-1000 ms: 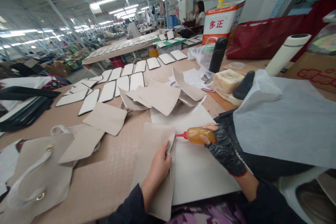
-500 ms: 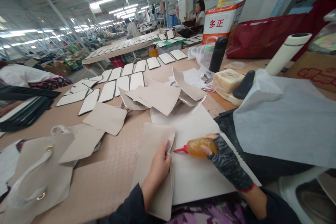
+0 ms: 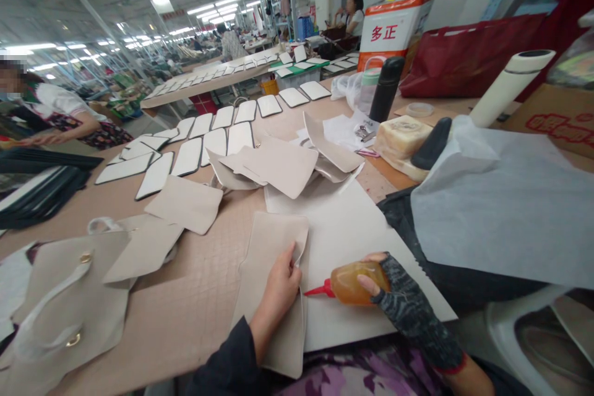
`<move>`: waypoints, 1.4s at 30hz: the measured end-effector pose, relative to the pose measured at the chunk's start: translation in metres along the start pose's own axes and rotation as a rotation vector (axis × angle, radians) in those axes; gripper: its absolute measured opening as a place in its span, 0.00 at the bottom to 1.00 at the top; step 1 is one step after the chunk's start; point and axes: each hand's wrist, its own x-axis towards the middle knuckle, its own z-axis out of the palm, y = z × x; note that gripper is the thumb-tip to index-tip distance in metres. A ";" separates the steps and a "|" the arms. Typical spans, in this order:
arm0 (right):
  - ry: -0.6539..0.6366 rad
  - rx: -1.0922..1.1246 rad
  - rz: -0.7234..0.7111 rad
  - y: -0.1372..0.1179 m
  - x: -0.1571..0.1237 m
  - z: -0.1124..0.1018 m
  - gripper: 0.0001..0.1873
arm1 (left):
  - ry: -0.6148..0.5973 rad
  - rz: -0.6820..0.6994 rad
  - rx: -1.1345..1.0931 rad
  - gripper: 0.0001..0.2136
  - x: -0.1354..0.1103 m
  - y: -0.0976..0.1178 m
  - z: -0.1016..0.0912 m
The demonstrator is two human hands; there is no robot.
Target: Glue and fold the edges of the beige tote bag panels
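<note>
My left hand [image 3: 281,278] is closed on the right edge of a beige leather panel [image 3: 264,247], lifting that edge a little between thumb and fingers. In my right hand [image 3: 378,278], which wears a grey knitted fingerless sleeve, lies a squeeze bottle of amber glue [image 3: 355,283]. Its red nozzle [image 3: 320,289] points left, with the tip at the panel's right edge below my left fingers. I cannot tell whether the tip touches. Beneath the bottle lies a pale sheet [image 3: 343,328].
Beige panels [image 3: 278,164] pile up ahead, and a beige bag piece with handles [image 3: 78,297] lies left. White dark-edged pieces [image 3: 188,156] stand in rows behind. At right are a black bottle [image 3: 387,90], a white flask [image 3: 510,90] and white paper [image 3: 510,198]. A co-worker [image 3: 69,111] is at far left.
My right hand has brought the glue bottle down toward me, so the nozzle tip sits lower along the panel's edge. My left hand keeps its grip. The co-worker at left has straightened up.
</note>
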 end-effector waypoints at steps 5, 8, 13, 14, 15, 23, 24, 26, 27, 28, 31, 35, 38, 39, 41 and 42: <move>-0.029 -0.005 0.033 -0.003 -0.011 -0.002 0.14 | -0.009 0.005 -0.016 0.26 0.000 0.000 0.000; -0.072 0.026 0.065 -0.009 -0.017 -0.004 0.13 | -0.009 -0.007 -0.028 0.26 -0.001 0.002 0.000; -0.158 0.052 0.091 -0.016 -0.023 -0.006 0.13 | -0.001 -0.025 -0.040 0.26 -0.003 0.005 0.000; -0.167 0.054 0.101 -0.016 -0.022 -0.007 0.13 | 0.001 -0.025 -0.039 0.25 -0.003 0.005 0.000; -0.170 0.056 0.117 -0.015 -0.020 -0.009 0.14 | 0.001 -0.022 -0.038 0.25 -0.004 0.004 0.001; 0.032 0.578 0.448 0.012 0.013 -0.022 0.15 | -0.019 0.015 -0.017 0.15 -0.010 0.004 0.004; 0.058 0.688 0.500 0.015 0.016 -0.021 0.16 | -0.020 0.063 0.037 0.13 -0.011 0.006 0.003; 0.012 0.924 0.594 0.019 0.022 -0.015 0.18 | -0.030 0.158 0.160 0.13 -0.012 0.012 0.002; -0.037 1.052 0.630 0.021 0.025 -0.011 0.18 | -0.039 0.184 0.211 0.13 -0.012 0.015 0.001; -0.092 1.182 0.655 0.022 0.027 -0.007 0.18 | -0.050 0.193 0.251 0.14 -0.013 0.017 -0.001; -0.160 1.359 0.670 0.024 0.029 0.004 0.18 | -0.100 0.203 0.286 0.15 -0.017 0.021 -0.009; -0.121 1.391 0.711 0.031 0.025 0.010 0.21 | -0.232 0.227 0.168 0.13 -0.028 0.019 -0.028; -0.130 1.392 0.695 0.035 0.023 0.010 0.23 | -0.188 0.243 0.148 0.14 -0.033 0.008 -0.049; -0.141 1.378 0.677 0.036 0.023 0.009 0.23 | -0.075 0.230 0.182 0.15 -0.034 0.002 -0.057; -0.161 1.351 0.645 0.035 0.023 0.009 0.23 | 0.234 0.148 0.300 0.20 -0.032 -0.014 -0.071; -0.160 1.349 0.643 0.035 0.023 0.009 0.23 | 0.358 0.074 0.368 0.25 -0.031 -0.023 -0.077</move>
